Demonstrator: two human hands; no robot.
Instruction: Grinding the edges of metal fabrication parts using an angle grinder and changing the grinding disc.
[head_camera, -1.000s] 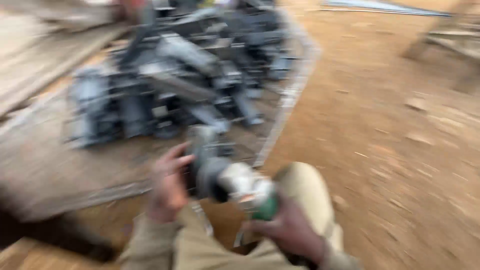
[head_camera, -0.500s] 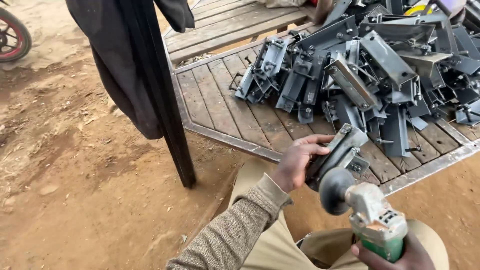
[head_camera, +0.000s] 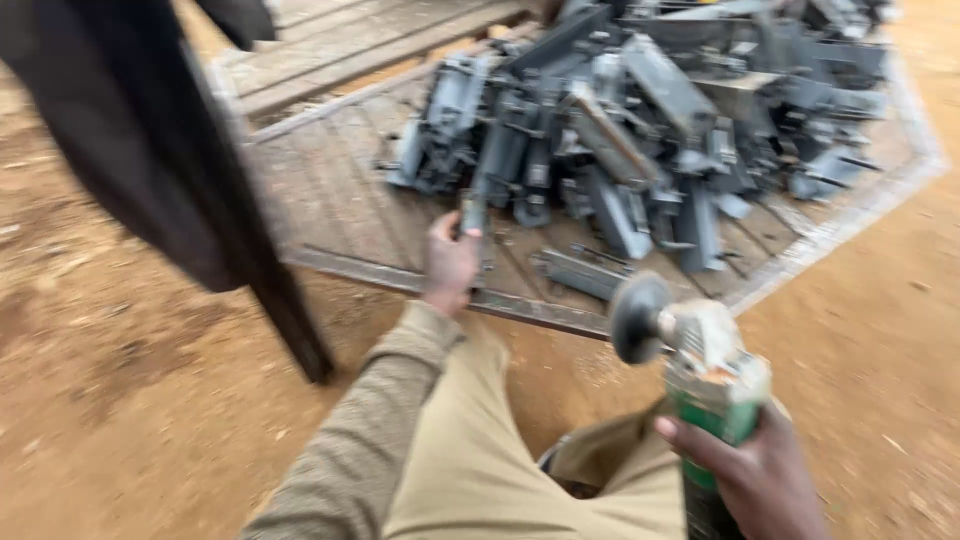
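Note:
My left hand (head_camera: 450, 262) reaches out over the wooden platform (head_camera: 330, 190) and grips a grey metal bracket (head_camera: 474, 218) at the near edge of the pile. My right hand (head_camera: 755, 480) holds a green and white angle grinder (head_camera: 700, 365) by its body, low at the right, its dark disc (head_camera: 638, 318) turned to the left. A big heap of grey metal brackets (head_camera: 640, 130) covers the far right part of the platform. The picture is blurred by motion.
A dark cloth (head_camera: 150, 150) hangs down at the left, reaching the brown dirt ground (head_camera: 120, 400). A metal frame rail (head_camera: 520, 310) edges the platform. My knees in tan trousers (head_camera: 470, 450) fill the lower middle.
My left hand has stretched forward from near the grinder to the platform with the bracket. The grinder has stayed low at the right. The view has shifted.

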